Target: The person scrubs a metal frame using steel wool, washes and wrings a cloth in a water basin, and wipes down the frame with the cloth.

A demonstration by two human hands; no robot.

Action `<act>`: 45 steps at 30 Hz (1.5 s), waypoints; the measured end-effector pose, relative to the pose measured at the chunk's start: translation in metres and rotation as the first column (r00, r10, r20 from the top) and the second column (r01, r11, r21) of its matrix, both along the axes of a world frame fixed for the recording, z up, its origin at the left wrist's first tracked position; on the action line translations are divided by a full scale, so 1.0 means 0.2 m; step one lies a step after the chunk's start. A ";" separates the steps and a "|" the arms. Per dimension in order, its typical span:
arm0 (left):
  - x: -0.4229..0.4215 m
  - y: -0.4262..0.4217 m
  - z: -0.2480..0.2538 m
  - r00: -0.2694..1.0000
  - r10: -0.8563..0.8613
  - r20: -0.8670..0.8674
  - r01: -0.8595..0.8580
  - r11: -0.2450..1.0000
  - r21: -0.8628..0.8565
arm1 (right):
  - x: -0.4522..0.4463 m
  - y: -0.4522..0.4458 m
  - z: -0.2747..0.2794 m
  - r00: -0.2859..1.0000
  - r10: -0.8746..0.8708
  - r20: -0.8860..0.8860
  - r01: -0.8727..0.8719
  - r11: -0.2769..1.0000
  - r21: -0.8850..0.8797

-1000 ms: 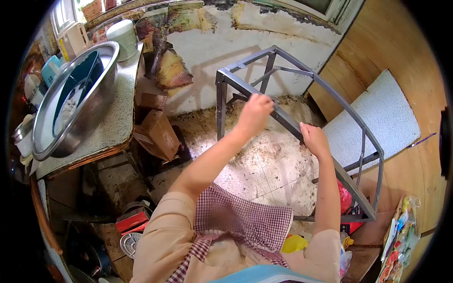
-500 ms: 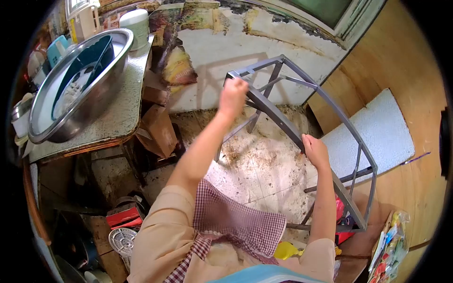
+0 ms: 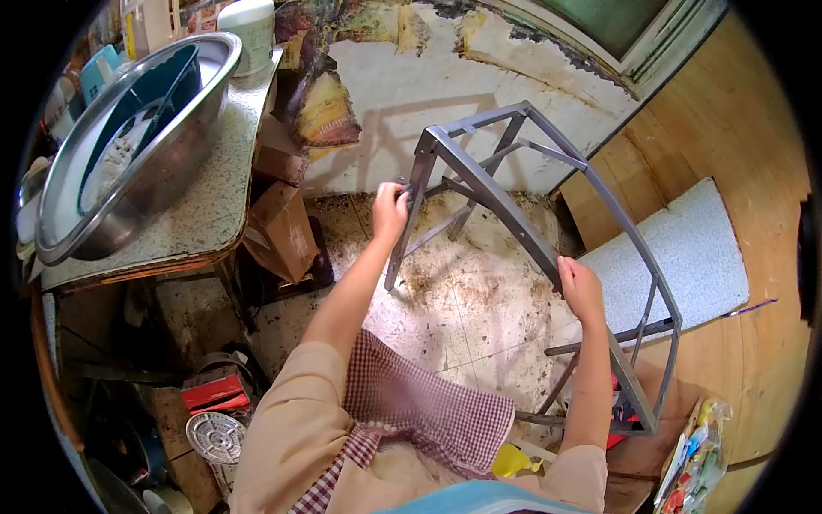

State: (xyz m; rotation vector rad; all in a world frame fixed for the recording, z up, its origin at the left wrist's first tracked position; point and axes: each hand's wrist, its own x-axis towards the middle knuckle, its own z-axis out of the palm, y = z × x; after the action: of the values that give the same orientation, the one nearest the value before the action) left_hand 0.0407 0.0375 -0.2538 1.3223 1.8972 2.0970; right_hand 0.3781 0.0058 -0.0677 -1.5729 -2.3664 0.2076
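Note:
A grey metal frame point(image 3: 501, 200) with legs and cross bars stands tilted on the stained floor. My right hand point(image 3: 582, 289) is closed round its long near bar, about midway along. At the frame's upper left leg, my left hand point(image 3: 390, 212) has its fingers curled together. A small dark item shows at those fingertips, too small to name, close against the leg.
On the left, a table point(image 3: 201, 201) bears a large metal basin point(image 3: 163, 184) and a white tub point(image 3: 248, 38). Cardboard boxes point(image 3: 282, 233) stand beside it. A speckled board point(image 3: 685, 253) leans at the right wall. A red box point(image 3: 216, 391) lies lower left.
My left hand has moved left off the frame's top bar, past its corner, and down beside the leg. My right hand keeps its hold on the bar. The view has shifted slightly.

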 end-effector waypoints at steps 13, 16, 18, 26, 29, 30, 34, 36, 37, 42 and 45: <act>0.02 0.15 0.13 0.998 -0.057 0.000 0.057 0.998 0.009 | 0.03 -0.13 -0.07 0.960 -0.043 0.276 -0.036 0.960 0.277; -0.02 0.18 0.10 0.993 -0.113 -0.046 0.111 0.993 -0.032 | 0.07 -0.11 -0.07 0.967 0.020 0.253 -0.089 0.960 0.265; -0.05 0.20 0.10 0.979 -0.168 -0.115 0.171 0.985 0.019 | 0.07 -0.11 -0.07 0.967 0.047 0.250 -0.116 0.957 0.267; -0.11 0.18 0.13 0.958 -0.271 -0.095 0.251 0.951 -0.179 | 0.06 -0.14 -0.09 0.966 -0.008 0.257 -0.072 0.951 0.301; -0.07 0.20 0.13 0.971 -0.238 -0.019 0.220 0.924 -0.311 | 0.07 -0.13 -0.10 0.965 -0.027 0.261 -0.061 0.944 0.323; -0.07 0.20 0.14 0.973 -0.229 -0.018 0.211 0.922 -0.326 | 0.07 -0.12 -0.11 0.951 -0.033 0.307 -0.090 0.922 0.377; -0.03 0.16 0.19 0.988 -0.140 -0.057 0.105 0.908 -0.405 | 0.06 -0.14 -0.10 0.964 -0.031 0.265 -0.065 0.936 0.347; -0.03 0.17 0.19 0.991 -0.110 -0.080 0.065 0.899 -0.434 | 0.09 -0.13 -0.11 0.968 0.011 0.251 -0.107 0.922 0.373; -0.01 0.16 0.20 0.992 -0.099 -0.080 0.052 0.890 -0.454 | 0.11 -0.14 -0.11 0.966 0.030 0.255 -0.128 0.917 0.378; 0.02 0.12 0.24 0.995 -0.054 -0.083 0.002 0.846 -0.534 | 0.13 -0.16 -0.10 0.965 0.019 0.263 -0.109 0.937 0.333; 0.00 0.10 0.24 0.990 -0.046 -0.133 -0.026 0.870 -0.493 | 0.15 -0.19 -0.08 0.962 0.021 0.273 -0.104 0.951 0.292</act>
State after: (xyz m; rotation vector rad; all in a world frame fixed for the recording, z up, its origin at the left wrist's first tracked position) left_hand 0.0410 0.0565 -0.2063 1.3670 2.2626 1.3856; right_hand 0.4080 -0.0316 -0.0841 -1.4528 -2.4990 -0.3653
